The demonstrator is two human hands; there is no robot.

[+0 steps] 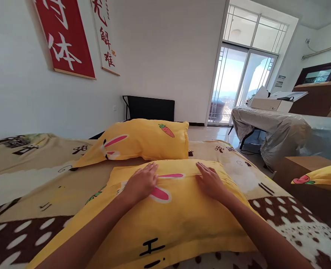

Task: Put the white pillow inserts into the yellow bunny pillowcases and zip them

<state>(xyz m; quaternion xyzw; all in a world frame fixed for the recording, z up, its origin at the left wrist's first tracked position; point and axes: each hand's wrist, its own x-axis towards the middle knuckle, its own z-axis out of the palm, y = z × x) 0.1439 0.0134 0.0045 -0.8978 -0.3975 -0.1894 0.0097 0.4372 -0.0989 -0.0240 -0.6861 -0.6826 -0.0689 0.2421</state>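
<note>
A yellow pillow [188, 216] with a printed white-and-pink rabbit lies flat on the bed in front of me. On its upper left part rests my left hand [143, 181], palm down with fingers stretched forward. My right hand [210, 179] lies on the upper right part of the same pillow, fingers extended and slightly spread. Neither hand grips the cloth. Just beyond is a second yellow pillow [151, 140], printed with a carrot and rabbit ears.
A patterned beige and brown blanket [53, 190] covers the bed. At right, a cardboard box [297, 183] bears another yellow cloth [325, 177]. Behind it stands a plastic-covered table [280, 119] with boxes. A black headboard [151, 108] is against the far wall.
</note>
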